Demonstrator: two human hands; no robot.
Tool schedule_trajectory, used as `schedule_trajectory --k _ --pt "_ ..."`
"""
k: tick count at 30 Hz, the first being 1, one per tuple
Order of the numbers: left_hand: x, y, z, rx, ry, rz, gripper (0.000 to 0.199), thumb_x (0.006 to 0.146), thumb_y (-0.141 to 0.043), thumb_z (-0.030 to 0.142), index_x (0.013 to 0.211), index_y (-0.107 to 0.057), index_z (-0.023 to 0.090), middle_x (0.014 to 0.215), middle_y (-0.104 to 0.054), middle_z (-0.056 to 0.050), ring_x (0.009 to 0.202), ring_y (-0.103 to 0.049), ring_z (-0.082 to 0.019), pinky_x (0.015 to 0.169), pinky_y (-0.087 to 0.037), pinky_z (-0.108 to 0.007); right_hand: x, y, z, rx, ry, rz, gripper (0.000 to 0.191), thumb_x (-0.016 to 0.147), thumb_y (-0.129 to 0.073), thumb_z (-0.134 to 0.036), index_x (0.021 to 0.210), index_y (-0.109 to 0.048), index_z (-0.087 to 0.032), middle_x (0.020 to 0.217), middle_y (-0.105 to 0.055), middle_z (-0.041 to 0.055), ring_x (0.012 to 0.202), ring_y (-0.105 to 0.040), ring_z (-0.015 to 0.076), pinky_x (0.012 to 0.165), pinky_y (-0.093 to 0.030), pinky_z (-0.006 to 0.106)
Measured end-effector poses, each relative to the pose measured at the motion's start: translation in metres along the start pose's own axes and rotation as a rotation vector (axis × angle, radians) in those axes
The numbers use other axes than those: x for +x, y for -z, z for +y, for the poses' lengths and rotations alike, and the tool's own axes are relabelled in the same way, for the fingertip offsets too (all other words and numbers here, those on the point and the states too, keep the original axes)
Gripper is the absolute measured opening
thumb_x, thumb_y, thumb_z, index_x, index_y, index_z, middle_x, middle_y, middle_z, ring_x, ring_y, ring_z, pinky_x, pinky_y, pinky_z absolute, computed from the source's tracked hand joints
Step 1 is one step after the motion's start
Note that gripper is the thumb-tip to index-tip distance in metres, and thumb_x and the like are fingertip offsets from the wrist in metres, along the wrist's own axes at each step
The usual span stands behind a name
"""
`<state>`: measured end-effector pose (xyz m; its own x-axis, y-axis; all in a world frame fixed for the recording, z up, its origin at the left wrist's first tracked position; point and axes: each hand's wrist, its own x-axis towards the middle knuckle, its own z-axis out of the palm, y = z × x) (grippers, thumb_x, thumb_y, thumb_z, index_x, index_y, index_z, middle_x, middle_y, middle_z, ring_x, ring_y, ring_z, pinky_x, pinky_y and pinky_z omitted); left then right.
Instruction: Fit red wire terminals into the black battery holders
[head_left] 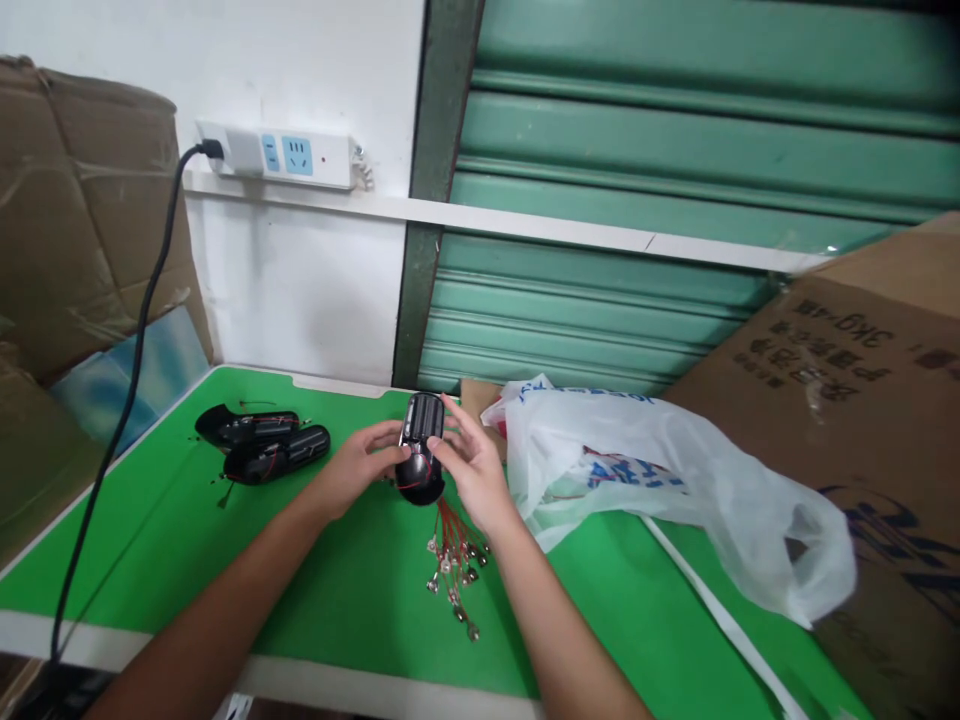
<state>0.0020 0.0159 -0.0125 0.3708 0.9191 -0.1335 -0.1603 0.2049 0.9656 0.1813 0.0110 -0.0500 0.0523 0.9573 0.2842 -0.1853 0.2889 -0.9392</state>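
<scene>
Between both hands, above the green tabletop (360, 600), is a black plastic housing (421, 445) with a ribbed upper part and a thin red wire across its rounded lower end. My left hand (367, 462) grips its left side, thumb on the front. On the right side, my right hand (471, 462) holds it with the thumb on the front and fingers behind. A bunch of red wires with small metal end pieces (454, 570) lies just below the housing; whether the wires join it is hidden. Two similar black housings (274, 453) with thin wires rest to the left.
A white plastic bag (660, 470) and a pale strip (724, 605) lie at the right. Cardboard boxes stand at the left (82, 200) and right (855, 420). A black cable (139, 340) hangs from a wall power strip (277, 155) across the table's left side.
</scene>
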Motion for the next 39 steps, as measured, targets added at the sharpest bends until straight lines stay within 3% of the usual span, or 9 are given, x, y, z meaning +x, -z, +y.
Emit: schedule_trajectory --k 4,8,11,14,16,22,29,36,39 --pt "0.001 -0.001 0.0 0.022 0.007 0.029 0.055 0.064 -0.092 0.039 0.11 -0.073 0.016 0.111 -0.078 -0.012 0.093 -0.073 -0.024 0.079 -0.055 -0.032 0.003 -0.001 0.002 -0.054 -0.015 0.061 0.057 0.078 -0.08 -0.038 0.131 -0.066 -0.023 0.1 -0.073 0.0043 0.093 -0.069 0.02 0.093 -0.056 0.038" --pt "0.004 -0.001 0.002 -0.027 -0.021 0.127 0.055 0.062 -0.092 0.038 0.107 -0.071 0.015 0.113 -0.077 -0.012 0.095 -0.073 -0.023 0.078 -0.055 -0.031 0.005 0.001 -0.001 -0.089 -0.074 0.146 0.045 0.08 -0.072 -0.044 0.12 -0.071 -0.022 0.102 -0.071 0.0062 0.084 -0.067 0.0212 0.064 -0.057 0.032" --pt "0.006 0.001 0.005 -0.107 -0.06 0.253 0.053 0.062 -0.09 0.033 0.107 -0.069 0.016 0.111 -0.077 -0.011 0.097 -0.072 -0.023 0.076 -0.054 -0.029 0.006 0.011 -0.007 -0.19 -0.018 0.175 0.027 0.084 -0.06 -0.041 0.095 -0.076 -0.021 0.096 -0.069 0.007 0.081 -0.064 0.0219 0.052 -0.05 0.027" --pt "0.005 0.002 0.008 -0.207 -0.013 0.295 0.051 0.063 -0.086 0.026 0.109 -0.065 0.018 0.104 -0.078 -0.008 0.092 -0.072 -0.022 0.072 -0.054 -0.028 0.007 0.024 -0.016 -0.38 0.091 0.15 0.029 0.084 -0.049 -0.031 0.063 -0.068 -0.021 0.083 -0.067 0.0066 0.077 -0.062 0.0212 0.056 -0.047 0.028" --pt "0.004 0.001 0.007 -0.26 0.04 0.257 0.048 0.064 -0.083 0.023 0.108 -0.064 0.02 0.103 -0.077 -0.007 0.086 -0.072 -0.02 0.071 -0.053 -0.028 0.006 0.03 -0.024 -0.554 0.106 0.102 0.032 0.083 -0.044 -0.025 0.056 -0.062 -0.022 0.075 -0.066 0.0052 0.074 -0.061 0.0204 0.065 -0.047 0.029" --pt "0.004 -0.003 -0.001 -0.256 0.074 0.247 0.034 0.063 -0.076 0.021 0.095 -0.064 0.019 0.094 -0.074 -0.004 0.081 -0.067 -0.017 0.069 -0.051 -0.027 -0.002 0.039 -0.045 -1.264 -0.188 -0.1 0.034 0.091 -0.048 -0.021 0.066 -0.07 -0.02 0.076 -0.073 0.0066 0.072 -0.064 0.0199 0.064 -0.035 0.03" --pt "0.002 -0.002 -0.003 -0.214 0.07 0.192 0.03 0.06 -0.062 0.021 0.089 -0.062 0.019 0.084 -0.068 -0.002 0.082 -0.062 -0.018 0.068 -0.051 -0.028 -0.011 0.052 -0.05 -1.395 -0.416 -0.33 0.012 0.079 -0.066 -0.013 0.079 -0.075 -0.021 0.083 -0.077 0.0061 0.076 -0.068 0.0216 0.062 -0.035 0.028" --pt "0.003 -0.001 -0.006 -0.094 0.037 0.222 0.041 0.063 -0.059 0.028 0.104 -0.06 0.021 0.089 -0.067 -0.001 0.084 -0.063 -0.021 0.067 -0.05 -0.029 -0.019 0.046 -0.035 -1.517 -0.288 -0.37 0.02 0.08 -0.06 -0.005 0.075 -0.072 -0.02 0.085 -0.077 0.0119 0.075 -0.069 0.0243 0.062 -0.037 0.03" --pt "0.004 -0.001 -0.007 0.023 0.028 0.299 0.041 0.066 -0.059 0.029 0.106 -0.06 0.022 0.084 -0.065 0.001 0.08 -0.062 -0.02 0.065 -0.048 -0.028 -0.019 0.047 -0.028 -1.367 -0.121 -0.334 0.021 0.079 -0.059 -0.003 0.069 -0.063 -0.021 0.078 -0.072 0.0102 0.076 -0.066 0.0238 0.067 -0.042 0.031"
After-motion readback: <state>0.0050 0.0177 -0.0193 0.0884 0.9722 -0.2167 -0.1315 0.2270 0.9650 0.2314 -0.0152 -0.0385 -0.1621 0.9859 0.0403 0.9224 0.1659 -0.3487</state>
